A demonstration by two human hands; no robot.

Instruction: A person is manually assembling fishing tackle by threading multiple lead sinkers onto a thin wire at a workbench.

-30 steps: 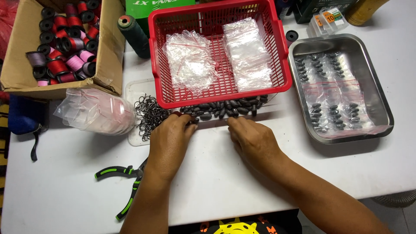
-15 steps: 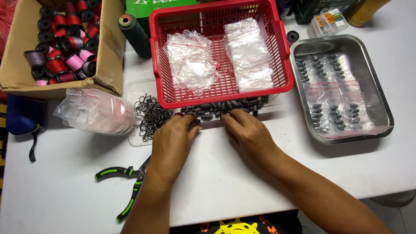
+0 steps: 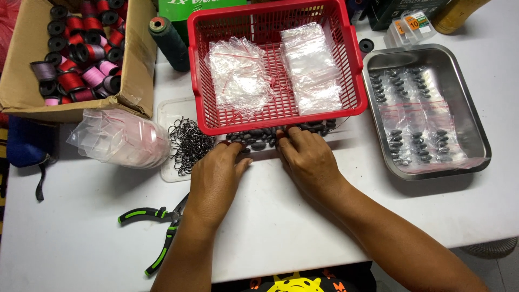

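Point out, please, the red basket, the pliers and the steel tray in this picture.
red basket point(image 3: 195, 92): head view, on its left wall.
pliers point(image 3: 141, 214): head view, on the upper green-and-black handle.
steel tray point(image 3: 476, 116): head view, on its bare right rim.

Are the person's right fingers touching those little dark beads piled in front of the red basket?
Touching. The head view shows the right hand with its fingertips resting on the dark beads, no gap visible.
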